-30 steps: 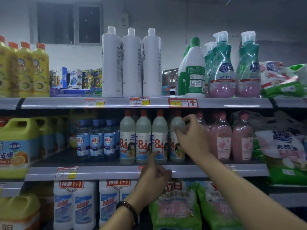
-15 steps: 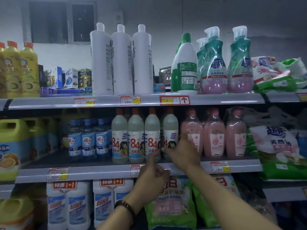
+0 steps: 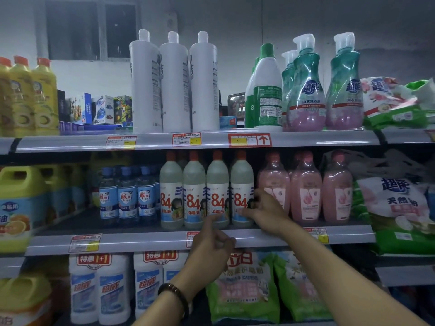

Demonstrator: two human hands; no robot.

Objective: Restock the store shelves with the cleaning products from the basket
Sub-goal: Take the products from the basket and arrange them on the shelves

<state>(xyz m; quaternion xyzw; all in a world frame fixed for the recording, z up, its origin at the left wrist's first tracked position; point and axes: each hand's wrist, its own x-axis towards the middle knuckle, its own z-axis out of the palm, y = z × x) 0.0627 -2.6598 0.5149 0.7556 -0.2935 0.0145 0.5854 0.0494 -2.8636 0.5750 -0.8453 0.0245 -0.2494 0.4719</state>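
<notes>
Several white "84" disinfectant bottles with orange caps stand in a row on the middle shelf (image 3: pixel 348 234). My right hand (image 3: pixel 267 214) reaches in from the lower right, with thumb and fingers closed around the lower part of the rightmost "84" bottle (image 3: pixel 241 182), which stands upright. My left hand (image 3: pixel 211 242) hovers in front of the shelf's edge rail with curled fingers and nothing in it; its thumb points up at the base of the third "84" bottle (image 3: pixel 217 184). A dark bracelet is on that wrist. No basket is in view.
Pink bottles (image 3: pixel 306 187) stand right beside the held bottle, small blue-labelled bottles (image 3: pixel 127 196) to the left. The top shelf carries tall white bottles (image 3: pixel 174 83) and green pump bottles (image 3: pixel 306 90). Green detergent bags (image 3: pixel 242 288) fill the shelf below my hands.
My right hand slid from the top of the rightmost "84" bottle down to its lower part. My left hand stayed by the shelf edge. The view drifted slightly.
</notes>
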